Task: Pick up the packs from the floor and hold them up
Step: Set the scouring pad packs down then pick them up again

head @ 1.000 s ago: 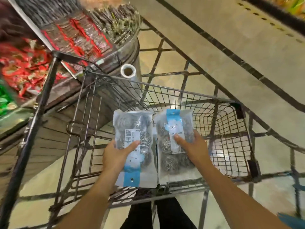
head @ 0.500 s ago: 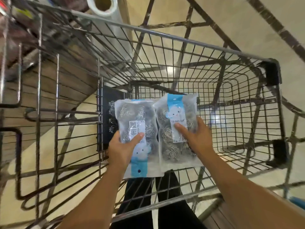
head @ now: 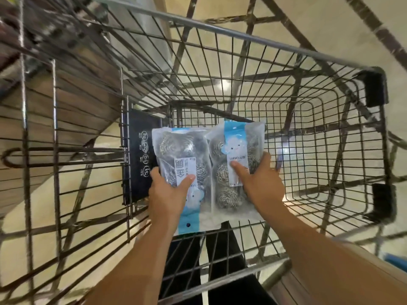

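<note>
Two packs are held side by side above the wire cart [head: 319, 133], nearer its basket than a second ago. Left hand [head: 169, 194] pinches the left pack [head: 180, 155]; right hand [head: 262, 183] pinches the right pack [head: 233, 155]. Both show steel scourers inside. Holding-up step judged met.

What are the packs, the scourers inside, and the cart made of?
Packs: looks like clear glossy plastic film; contents show through, with glare.
Scourers: likely coiled steel wire; shiny grey curls.
Cart: metal wire mesh, dull grey bars.
</note>
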`<move>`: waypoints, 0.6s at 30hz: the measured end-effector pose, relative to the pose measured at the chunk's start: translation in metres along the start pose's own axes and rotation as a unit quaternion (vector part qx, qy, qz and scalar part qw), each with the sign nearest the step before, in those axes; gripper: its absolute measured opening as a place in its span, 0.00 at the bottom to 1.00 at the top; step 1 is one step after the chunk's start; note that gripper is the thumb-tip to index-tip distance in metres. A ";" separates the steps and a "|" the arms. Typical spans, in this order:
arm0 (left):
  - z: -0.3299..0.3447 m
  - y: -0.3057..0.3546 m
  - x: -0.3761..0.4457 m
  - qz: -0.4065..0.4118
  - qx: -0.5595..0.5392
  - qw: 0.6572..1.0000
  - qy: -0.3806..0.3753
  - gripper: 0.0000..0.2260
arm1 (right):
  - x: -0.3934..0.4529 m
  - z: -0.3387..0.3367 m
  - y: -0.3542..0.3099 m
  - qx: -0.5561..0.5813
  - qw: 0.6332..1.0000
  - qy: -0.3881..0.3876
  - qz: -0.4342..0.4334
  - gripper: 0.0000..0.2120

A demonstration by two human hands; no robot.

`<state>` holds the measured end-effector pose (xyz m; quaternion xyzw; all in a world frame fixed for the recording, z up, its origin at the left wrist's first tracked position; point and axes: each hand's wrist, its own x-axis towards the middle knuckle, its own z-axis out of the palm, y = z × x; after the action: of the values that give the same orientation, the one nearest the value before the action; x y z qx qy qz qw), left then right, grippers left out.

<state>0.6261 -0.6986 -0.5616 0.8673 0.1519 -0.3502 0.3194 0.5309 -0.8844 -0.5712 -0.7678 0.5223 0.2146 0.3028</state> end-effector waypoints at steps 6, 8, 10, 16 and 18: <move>-0.023 0.014 -0.024 0.148 0.313 0.937 0.052 0.34 | -0.017 -0.026 0.000 -0.089 0.996 -0.006 0.024 0.51; -0.044 0.022 -0.031 0.214 0.373 0.901 0.054 0.29 | -0.029 -0.043 -0.009 -0.122 0.991 0.027 -0.044 0.46; -0.068 0.035 -0.037 0.264 0.412 0.868 0.083 0.27 | -0.042 -0.060 -0.026 -0.166 0.977 0.045 -0.129 0.40; -0.148 0.092 -0.077 0.331 0.425 0.824 0.176 0.21 | -0.090 -0.119 -0.112 -0.225 0.908 0.082 -0.345 0.31; -0.171 0.107 -0.096 0.332 0.408 0.824 0.212 0.20 | -0.112 -0.140 -0.140 -0.234 0.878 0.103 -0.405 0.29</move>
<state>0.6978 -0.6695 -0.3519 0.9694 -0.2376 -0.0608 -0.0063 0.6229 -0.8676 -0.3636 -0.9785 0.1283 0.1086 0.1193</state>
